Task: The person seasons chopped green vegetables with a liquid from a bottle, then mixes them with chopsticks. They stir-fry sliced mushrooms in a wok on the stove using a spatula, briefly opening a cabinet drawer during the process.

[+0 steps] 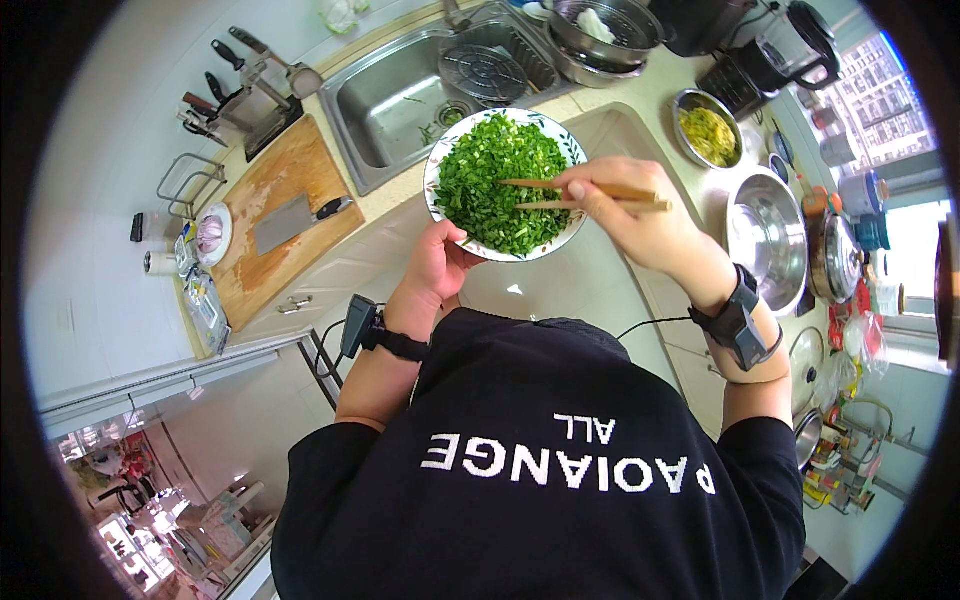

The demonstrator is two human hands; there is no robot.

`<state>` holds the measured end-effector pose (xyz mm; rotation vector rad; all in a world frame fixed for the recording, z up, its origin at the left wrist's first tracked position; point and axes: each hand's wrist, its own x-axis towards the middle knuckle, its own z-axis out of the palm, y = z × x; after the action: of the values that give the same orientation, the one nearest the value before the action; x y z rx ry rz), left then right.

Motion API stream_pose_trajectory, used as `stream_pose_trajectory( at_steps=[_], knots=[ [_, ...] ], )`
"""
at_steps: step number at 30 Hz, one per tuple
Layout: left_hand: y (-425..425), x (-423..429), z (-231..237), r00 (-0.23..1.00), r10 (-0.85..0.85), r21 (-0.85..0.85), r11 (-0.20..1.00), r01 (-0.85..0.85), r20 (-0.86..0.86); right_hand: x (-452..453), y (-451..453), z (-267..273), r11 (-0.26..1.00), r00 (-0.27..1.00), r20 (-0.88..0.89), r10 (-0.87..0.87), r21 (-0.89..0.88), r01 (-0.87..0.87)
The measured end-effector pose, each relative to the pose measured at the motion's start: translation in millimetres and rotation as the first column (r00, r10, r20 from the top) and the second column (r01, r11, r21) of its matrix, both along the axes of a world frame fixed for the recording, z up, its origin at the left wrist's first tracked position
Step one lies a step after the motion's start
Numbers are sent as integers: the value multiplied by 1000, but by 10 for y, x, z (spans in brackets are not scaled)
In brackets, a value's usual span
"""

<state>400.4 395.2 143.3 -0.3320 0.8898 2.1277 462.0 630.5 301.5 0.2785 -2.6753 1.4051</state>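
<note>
My left hand (442, 259) grips the near left rim of a white bowl (433, 176) with a leaf pattern, its thumb over the edge. Finely chopped green leaves (502, 180), perhaps chives, heap up inside the bowl. Between the fingers of my right hand (634, 202) is a pair of wooden chopsticks (611, 193). Their tips rest in or on the chopped greens, slightly apart. The bowl is held up in front of me, over the floor and close to the counter edge.
Behind the bowl is a steel sink (379, 105). At left, a cleaver (283, 223) lies on a wooden cutting board (262, 172) near a knife block (274, 120). At right stand a steel bowl of yellow food (706, 135) and a large steel basin (765, 240).
</note>
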Motion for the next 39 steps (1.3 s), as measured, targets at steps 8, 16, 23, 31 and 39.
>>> stream_pose_trajectory(
  at_steps=[8, 16, 23, 31, 39],
  knots=[
    [-1557, -1412, -278, 996, 84, -51, 995, -86, -39, -1536, -1341, -85, 991, 999, 36, 13, -130, -8],
    [-2633, -2198, -283, 985, 168, -78, 982, -171, -37, -2758, -2366, -421, 937, 949, 314, 25, -338, 87],
    [-3087, -2410, -571, 966, 252, -1, 968, -252, -53, -3272, -2821, -1128, 817, 924, 379, 50, -547, 180],
    [-3261, -2438, -649, 940, 338, -48, 939, -340, -33, -3558, -2998, -1297, 613, 807, 590, 18, -644, 457],
    [-3140, -2558, -691, 922, 386, 26, 923, -385, -27, -3766, -2964, -802, 778, 931, 303, 204, -627, 34]
  ],
)
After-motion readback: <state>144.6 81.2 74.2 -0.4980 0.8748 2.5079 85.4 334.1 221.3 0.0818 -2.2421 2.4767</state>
